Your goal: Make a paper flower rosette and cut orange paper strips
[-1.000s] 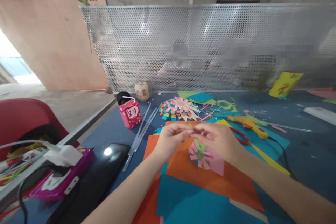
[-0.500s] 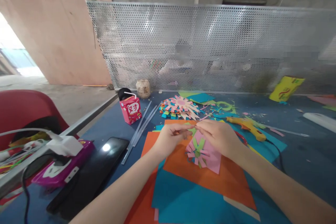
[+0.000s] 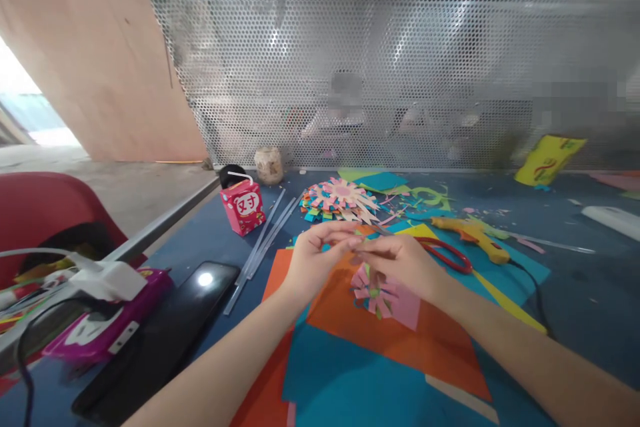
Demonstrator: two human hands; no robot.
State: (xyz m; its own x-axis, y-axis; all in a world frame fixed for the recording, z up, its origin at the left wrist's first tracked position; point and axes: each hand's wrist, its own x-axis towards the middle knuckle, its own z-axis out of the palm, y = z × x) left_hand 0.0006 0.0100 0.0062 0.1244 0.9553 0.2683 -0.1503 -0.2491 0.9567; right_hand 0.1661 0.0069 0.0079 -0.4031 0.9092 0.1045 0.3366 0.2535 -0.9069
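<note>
My left hand (image 3: 320,259) and my right hand (image 3: 406,263) meet above the stacked paper, fingertips pinched close together. What lies between them is too small and covered to make out. Just below my right hand sits a fringed pink paper flower (image 3: 375,295) with green strips at its centre, partly covered by the fingers. Under it are a pink paper piece (image 3: 409,310) and an orange sheet (image 3: 345,327), over blue sheets (image 3: 345,377). Red-handled scissors (image 3: 463,265) lie beside my right hand, their blades partly hidden behind it.
A yellow glue gun (image 3: 475,240) with a cord rests at right. Fringed paper flowers (image 3: 340,195) are piled behind my hands. Clear glue sticks (image 3: 267,240), a drink box (image 3: 243,208), a black phone (image 3: 165,340) and a purple power strip (image 3: 107,327) stand left. A perforated metal screen (image 3: 380,73) borders the back.
My hands have drawn closer together and turned, fingers pinching inward. The green strip seen near the fingertips is now hidden. More of the scissors' red handles shows. The view has shifted slightly.
</note>
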